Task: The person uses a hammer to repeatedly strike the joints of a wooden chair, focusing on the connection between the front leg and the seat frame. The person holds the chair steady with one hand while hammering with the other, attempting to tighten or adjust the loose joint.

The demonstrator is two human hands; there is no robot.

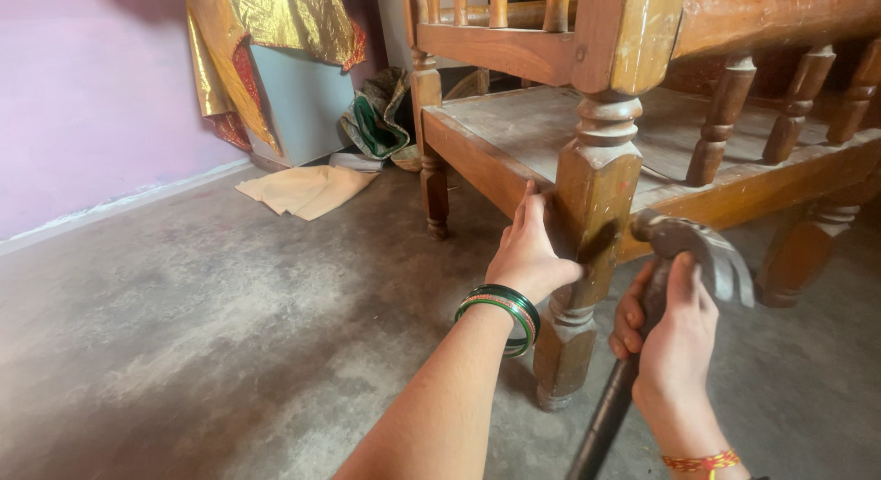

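Note:
My left hand [529, 253], with green bangles on the wrist, is pressed flat against the square block of a wooden bench leg [595, 191], fingers pinched at its left edge; whether they hold something small there I cannot tell. My right hand [668, 335] grips a claw hammer [707, 251] high on its dark handle, just below the metal head. The hammer head hovers right beside the same leg block, its face close to the wood. A red thread bracelet circles my right wrist.
The wooden bench [514, 122] has a dusty seat, turned spindles and a second leg [433, 191] further back. A beige cloth [307, 188] lies on the concrete floor by a pink wall [92, 94]. Gold fabric [275, 21] drapes over a pale box.

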